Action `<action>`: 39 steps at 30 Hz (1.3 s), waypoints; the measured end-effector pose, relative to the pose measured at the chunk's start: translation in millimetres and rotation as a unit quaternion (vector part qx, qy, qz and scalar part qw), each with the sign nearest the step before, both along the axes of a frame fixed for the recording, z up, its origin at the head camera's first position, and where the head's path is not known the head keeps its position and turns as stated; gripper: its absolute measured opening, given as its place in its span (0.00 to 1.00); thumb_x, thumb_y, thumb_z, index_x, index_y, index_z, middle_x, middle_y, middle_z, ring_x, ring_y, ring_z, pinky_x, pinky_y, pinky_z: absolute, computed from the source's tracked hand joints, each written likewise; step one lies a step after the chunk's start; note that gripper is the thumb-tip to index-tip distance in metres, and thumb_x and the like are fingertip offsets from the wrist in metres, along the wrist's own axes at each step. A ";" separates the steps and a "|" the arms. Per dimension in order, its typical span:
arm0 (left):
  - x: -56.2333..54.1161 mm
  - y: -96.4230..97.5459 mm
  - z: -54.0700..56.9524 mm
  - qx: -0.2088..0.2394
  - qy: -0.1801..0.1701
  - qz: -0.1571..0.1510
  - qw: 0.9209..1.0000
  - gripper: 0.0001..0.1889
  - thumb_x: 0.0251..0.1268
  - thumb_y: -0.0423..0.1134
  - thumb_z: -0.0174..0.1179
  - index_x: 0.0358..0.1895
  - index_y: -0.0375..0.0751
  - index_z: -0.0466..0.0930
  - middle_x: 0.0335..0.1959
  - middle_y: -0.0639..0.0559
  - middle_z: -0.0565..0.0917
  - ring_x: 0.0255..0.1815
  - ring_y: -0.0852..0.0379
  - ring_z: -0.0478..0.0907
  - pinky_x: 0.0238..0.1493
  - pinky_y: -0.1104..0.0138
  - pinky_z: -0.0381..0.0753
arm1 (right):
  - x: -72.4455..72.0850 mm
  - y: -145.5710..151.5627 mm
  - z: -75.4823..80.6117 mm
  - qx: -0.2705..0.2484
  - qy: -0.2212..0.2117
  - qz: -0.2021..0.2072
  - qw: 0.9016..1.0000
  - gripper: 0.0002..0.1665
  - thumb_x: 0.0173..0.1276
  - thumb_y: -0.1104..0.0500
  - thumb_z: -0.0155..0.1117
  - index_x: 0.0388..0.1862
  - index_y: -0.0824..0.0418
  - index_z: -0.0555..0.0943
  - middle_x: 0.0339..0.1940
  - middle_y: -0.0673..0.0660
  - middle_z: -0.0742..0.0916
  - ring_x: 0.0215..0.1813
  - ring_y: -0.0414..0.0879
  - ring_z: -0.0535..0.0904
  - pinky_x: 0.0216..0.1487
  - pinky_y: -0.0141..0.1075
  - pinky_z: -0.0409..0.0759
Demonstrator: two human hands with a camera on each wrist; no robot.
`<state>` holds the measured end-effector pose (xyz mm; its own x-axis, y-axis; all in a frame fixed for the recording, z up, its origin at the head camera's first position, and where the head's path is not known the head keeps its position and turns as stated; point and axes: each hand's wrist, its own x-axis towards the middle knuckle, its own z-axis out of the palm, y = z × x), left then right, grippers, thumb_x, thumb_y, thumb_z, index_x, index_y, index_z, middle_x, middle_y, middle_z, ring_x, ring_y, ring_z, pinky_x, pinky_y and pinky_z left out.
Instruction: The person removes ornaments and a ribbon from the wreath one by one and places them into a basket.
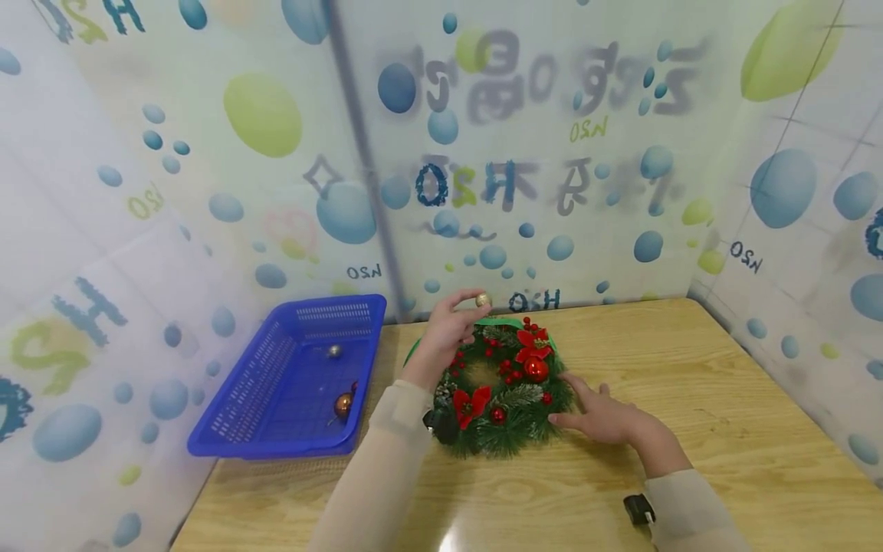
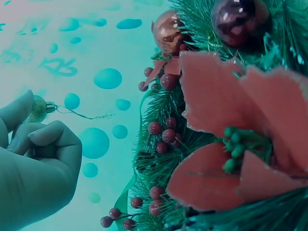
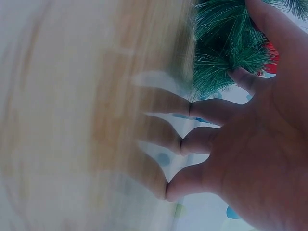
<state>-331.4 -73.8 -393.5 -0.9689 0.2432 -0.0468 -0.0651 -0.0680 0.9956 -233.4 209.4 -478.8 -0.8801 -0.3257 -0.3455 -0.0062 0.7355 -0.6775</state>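
Left of the wreath stands a blue basket holding a silver ball and a copper ball, probably set there so that loose ornaments are handy to the left arm without crowding the wreath. The left hand is raised above the wreath's left far part, its grip pinching a small gold ball between thumb and finger; a fingertip hold like that likely keeps the cap side free. The wreath itself lies on the bench, decorated side up. At its right edge is the right hand, grip spread and holding nothing, seemingly to steady the wreath.

The left wrist view shows what the head view cannot: the gold ball's cap and a thin thread running from it toward the wreath, its end apart from the needles, with the other fingers curled into the palm. The right wrist view adds that three fingertips rest on the glossy bench beside the wreath, while another finger touches its needles.
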 end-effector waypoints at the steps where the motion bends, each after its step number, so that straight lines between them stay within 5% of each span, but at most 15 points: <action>1: 1.3 -1.2 -0.4 0.003 0.003 0.000 1.000 0.20 0.76 0.40 0.67 0.67 0.53 0.82 0.25 0.61 0.83 0.16 0.60 0.48 0.29 0.63 0.59 | -0.1 0.0 -0.1 0.002 0.001 0.000 1.000 0.61 0.75 0.29 0.63 0.91 0.50 0.42 0.89 0.73 0.46 0.84 0.82 0.23 0.67 0.88 0.33; 4: 6.0 -4.8 -0.2 0.013 0.008 0.002 1.000 0.20 0.76 0.40 0.67 0.68 0.52 0.82 0.18 0.61 0.76 0.15 0.60 0.48 0.29 0.61 0.56 | -0.2 -0.3 -0.1 0.005 0.003 -0.003 1.000 0.61 0.74 0.29 0.63 0.91 0.50 0.43 0.89 0.73 0.46 0.84 0.81 0.24 0.66 0.89 0.32; 10: 18.8 -10.6 5.4 0.037 0.026 0.007 0.999 0.21 0.77 0.38 0.66 0.70 0.50 0.80 0.22 0.61 0.81 0.13 0.62 0.49 0.25 0.65 0.56 | -0.2 -0.1 -0.3 0.015 0.006 -0.003 1.000 0.62 0.74 0.28 0.63 0.91 0.49 0.42 0.89 0.73 0.47 0.84 0.81 0.24 0.65 0.89 0.30; 15: 30.1 -16.2 11.1 0.045 0.032 0.017 0.998 0.21 0.77 0.37 0.66 0.69 0.49 0.80 0.13 0.62 0.64 0.13 0.63 0.50 0.23 0.68 0.57 | 0.3 -0.2 1.1 0.021 0.013 -0.001 1.000 0.61 0.74 0.27 0.62 0.91 0.49 0.43 0.89 0.73 0.48 0.84 0.82 0.25 0.65 0.90 0.31; 22: 41.0 -27.1 22.1 0.047 0.043 0.027 0.998 0.20 0.78 0.36 0.64 0.69 0.50 0.80 0.12 0.62 0.62 0.14 0.62 0.49 0.25 0.66 0.55 | 0.8 -0.3 2.7 0.026 0.016 -0.001 1.000 0.61 0.74 0.27 0.62 0.90 0.49 0.42 0.88 0.74 0.50 0.84 0.82 0.26 0.64 0.90 0.31; 30: 40.8 -47.0 37.1 0.029 0.048 0.037 0.998 0.21 0.78 0.36 0.64 0.70 0.51 0.79 0.12 0.63 0.61 0.14 0.62 0.50 0.24 0.67 0.56 | 1.2 0.0 2.9 0.016 0.009 -0.003 1.000 0.62 0.74 0.28 0.63 0.91 0.50 0.42 0.88 0.74 0.48 0.84 0.82 0.25 0.64 0.90 0.29; 39: 25.6 -87.4 64.3 -0.014 0.052 0.066 0.996 0.22 0.79 0.40 0.65 0.72 0.50 0.77 0.12 0.63 0.62 0.13 0.63 0.51 0.22 0.69 0.58 | 2.1 -0.6 2.8 0.022 0.012 -0.006 1.000 0.61 0.74 0.28 0.63 0.90 0.50 0.43 0.88 0.74 0.50 0.84 0.82 0.26 0.64 0.90 0.29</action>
